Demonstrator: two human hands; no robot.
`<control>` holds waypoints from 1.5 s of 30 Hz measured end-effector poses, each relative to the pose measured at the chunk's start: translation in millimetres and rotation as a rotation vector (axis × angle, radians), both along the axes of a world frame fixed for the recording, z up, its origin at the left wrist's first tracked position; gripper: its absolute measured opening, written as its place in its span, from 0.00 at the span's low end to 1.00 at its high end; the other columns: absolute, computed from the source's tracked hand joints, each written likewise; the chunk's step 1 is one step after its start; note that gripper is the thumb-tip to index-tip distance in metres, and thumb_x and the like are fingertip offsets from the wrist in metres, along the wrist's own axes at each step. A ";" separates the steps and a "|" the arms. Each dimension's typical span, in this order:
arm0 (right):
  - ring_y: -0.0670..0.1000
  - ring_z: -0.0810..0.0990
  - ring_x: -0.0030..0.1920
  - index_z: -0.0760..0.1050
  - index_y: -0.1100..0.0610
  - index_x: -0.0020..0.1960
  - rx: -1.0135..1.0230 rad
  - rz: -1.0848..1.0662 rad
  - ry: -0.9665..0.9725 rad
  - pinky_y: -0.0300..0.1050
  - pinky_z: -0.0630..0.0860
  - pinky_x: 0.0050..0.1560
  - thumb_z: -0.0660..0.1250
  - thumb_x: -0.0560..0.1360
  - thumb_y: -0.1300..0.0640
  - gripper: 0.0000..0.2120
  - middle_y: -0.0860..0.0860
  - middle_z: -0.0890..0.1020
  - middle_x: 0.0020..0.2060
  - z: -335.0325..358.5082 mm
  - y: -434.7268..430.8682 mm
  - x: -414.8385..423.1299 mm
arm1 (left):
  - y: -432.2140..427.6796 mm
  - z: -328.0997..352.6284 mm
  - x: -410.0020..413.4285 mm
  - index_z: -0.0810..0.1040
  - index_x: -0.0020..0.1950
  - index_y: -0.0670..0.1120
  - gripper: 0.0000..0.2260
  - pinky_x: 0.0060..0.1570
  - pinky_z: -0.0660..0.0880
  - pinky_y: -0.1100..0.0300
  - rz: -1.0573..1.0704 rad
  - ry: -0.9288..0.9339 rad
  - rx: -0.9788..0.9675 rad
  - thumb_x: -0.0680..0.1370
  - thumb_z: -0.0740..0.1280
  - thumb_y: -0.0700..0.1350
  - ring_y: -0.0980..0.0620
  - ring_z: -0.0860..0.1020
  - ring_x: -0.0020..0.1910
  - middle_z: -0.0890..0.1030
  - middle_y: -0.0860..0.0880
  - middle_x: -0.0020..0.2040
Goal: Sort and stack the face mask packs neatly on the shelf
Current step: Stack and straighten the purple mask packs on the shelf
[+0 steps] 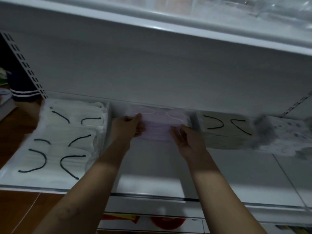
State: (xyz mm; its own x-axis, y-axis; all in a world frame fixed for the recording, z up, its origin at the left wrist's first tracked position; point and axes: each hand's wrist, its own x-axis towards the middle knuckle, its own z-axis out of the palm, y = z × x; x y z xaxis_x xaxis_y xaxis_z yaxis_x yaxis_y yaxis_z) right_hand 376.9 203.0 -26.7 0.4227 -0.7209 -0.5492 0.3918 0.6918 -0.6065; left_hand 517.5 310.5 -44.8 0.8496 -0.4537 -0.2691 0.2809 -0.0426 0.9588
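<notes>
The lilac mask pack (157, 125) is a soft, flat rectangle of pleated masks with pale ear loops, sealed in clear film. It lies at the back of the white shelf (236, 174), a smooth, dimly lit metal board against a plain white back panel (152, 78). Left of the lilac pack lie glossy white mask packs (67, 142) with curved black loops. Right of it sits a beige pack (224, 130), then a blurred patterned pack (283, 137). Brown wooden flooring (20, 211) shows below and left. The left hand (126, 128) pinches the lilac pack's left end, thumb on top. The right hand (187, 141) rests fairly straight fingers against its right end.
</notes>
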 end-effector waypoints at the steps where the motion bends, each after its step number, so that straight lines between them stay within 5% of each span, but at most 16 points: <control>1: 0.51 0.81 0.27 0.72 0.62 0.39 0.008 0.010 0.028 0.44 0.81 0.29 0.61 0.78 0.69 0.10 0.52 0.77 0.22 -2.4 0.3 -0.9 | 0.2 0.5 1.5 0.77 0.38 0.42 0.12 0.26 0.78 0.62 -0.008 -0.004 0.018 0.78 0.70 0.46 0.54 0.81 0.25 0.82 0.48 0.28; 5: 0.46 0.79 0.24 0.72 0.60 0.38 0.022 0.009 0.039 0.36 0.78 0.26 0.64 0.77 0.68 0.10 0.50 0.77 0.21 -8.3 2.9 -6.3 | 15.5 -3.5 -5.1 0.79 0.42 0.41 0.10 0.28 0.79 0.62 -0.064 -0.029 0.003 0.77 0.71 0.47 0.52 0.82 0.30 0.83 0.45 0.35; 9: 0.48 0.81 0.25 0.72 0.63 0.37 0.057 -0.021 -0.099 0.40 0.81 0.30 0.62 0.78 0.70 0.11 0.54 0.79 0.24 -9.5 5.0 -8.3 | 31.6 -17.8 -13.7 0.79 0.48 0.36 0.09 0.29 0.79 0.61 -0.002 -0.107 0.014 0.77 0.71 0.43 0.54 0.81 0.30 0.82 0.43 0.37; 12: 0.50 0.82 0.29 0.73 0.63 0.38 0.039 -0.018 -0.099 0.42 0.82 0.34 0.61 0.78 0.69 0.10 0.55 0.80 0.27 -9.4 11.4 -13.1 | 28.0 -20.5 -9.0 0.80 0.44 0.37 0.11 0.29 0.77 0.59 0.020 -0.208 0.145 0.77 0.71 0.46 0.53 0.81 0.30 0.82 0.46 0.33; 17: 0.49 0.76 0.36 0.74 0.57 0.42 -0.275 -0.036 0.380 0.44 0.75 0.35 0.67 0.76 0.62 0.05 0.53 0.76 0.36 -30.6 24.2 -29.8 | 31.2 -24.5 -2.0 0.76 0.36 0.43 0.18 0.37 0.75 0.55 0.087 -0.373 0.360 0.73 0.73 0.56 0.47 0.78 0.30 0.80 0.46 0.30; 19: 0.49 0.77 0.38 0.74 0.58 0.50 -0.374 -0.011 0.567 0.49 0.77 0.44 0.71 0.74 0.56 0.09 0.53 0.76 0.42 -44.7 27.6 -34.8 | 38.2 -29.2 -6.9 0.76 0.40 0.41 0.18 0.36 0.72 0.57 0.128 -0.411 0.415 0.72 0.74 0.56 0.47 0.77 0.34 0.80 0.45 0.35; 22: 0.55 0.79 0.55 0.71 0.58 0.67 -0.448 0.063 0.700 0.55 0.74 0.61 0.72 0.72 0.46 0.28 0.54 0.77 0.57 -55.6 29.0 -34.5 | 44.2 -39.4 -19.3 0.75 0.53 0.39 0.24 0.46 0.74 0.55 0.210 -0.410 0.364 0.70 0.77 0.55 0.44 0.77 0.46 0.79 0.41 0.47; 25: 0.53 0.78 0.53 0.76 0.58 0.59 -0.594 0.077 0.714 0.44 0.72 0.50 0.71 0.73 0.47 0.20 0.54 0.80 0.54 -51.0 27.5 -22.3 | 38.5 -46.8 -21.0 0.69 0.67 0.38 0.38 0.60 0.74 0.51 0.113 -0.448 0.343 0.67 0.77 0.60 0.44 0.76 0.60 0.76 0.41 0.62; 30: 0.55 0.80 0.48 0.73 0.54 0.49 -0.675 0.077 0.813 0.46 0.74 0.46 0.74 0.70 0.50 0.14 0.53 0.81 0.47 -53.5 21.3 -3.9 | 25.8 -49.3 -14.9 0.72 0.64 0.39 0.30 0.52 0.73 0.55 -0.019 -0.521 0.380 0.69 0.78 0.50 0.42 0.78 0.55 0.78 0.40 0.57; 34: 0.53 0.80 0.44 0.73 0.52 0.49 -0.736 0.051 0.838 0.42 0.72 0.45 0.76 0.68 0.50 0.15 0.51 0.81 0.45 -54.1 17.9 -2.8 | 24.4 -51.0 -9.9 0.68 0.69 0.41 0.38 0.56 0.76 0.52 -0.035 -0.495 0.373 0.66 0.79 0.54 0.45 0.80 0.56 0.79 0.43 0.59; 37: 0.58 0.80 0.51 0.75 0.57 0.54 -0.831 0.098 0.906 0.50 0.76 0.52 0.72 0.64 0.41 0.26 0.54 0.81 0.49 -56.7 16.9 -0.7 | 22.4 -51.5 3.5 0.69 0.67 0.43 0.42 0.54 0.78 0.50 -0.074 -0.410 0.305 0.58 0.77 0.60 0.47 0.82 0.51 0.81 0.45 0.56; 42: 0.58 0.80 0.56 0.73 0.59 0.63 -0.753 0.201 0.911 0.51 0.76 0.56 0.74 0.67 0.43 0.30 0.56 0.80 0.56 -50.1 6.0 2.1 | 11.4 -31.2 24.3 0.82 0.47 0.41 0.10 0.31 0.73 0.65 -0.231 -0.313 0.287 0.69 0.79 0.39 0.63 0.78 0.28 0.81 0.51 0.34; 45: 0.55 0.83 0.49 0.78 0.60 0.58 -0.660 0.245 0.808 0.48 0.79 0.48 0.73 0.55 0.38 0.38 0.55 0.83 0.49 -41.1 -2.9 9.8 | 1.3 -12.7 33.3 0.80 0.42 0.44 0.07 0.22 0.67 0.70 -0.264 -0.156 0.329 0.71 0.77 0.44 0.60 0.73 0.25 0.76 0.52 0.30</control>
State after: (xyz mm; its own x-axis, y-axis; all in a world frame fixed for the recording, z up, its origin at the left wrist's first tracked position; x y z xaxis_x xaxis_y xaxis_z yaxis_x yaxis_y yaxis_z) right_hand 386.8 200.1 -67.8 0.2816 -0.9226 -0.2637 -0.3984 0.1376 -0.9068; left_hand 550.8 311.7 -57.5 0.7581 -0.5720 -0.3133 0.0728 -0.4032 0.9122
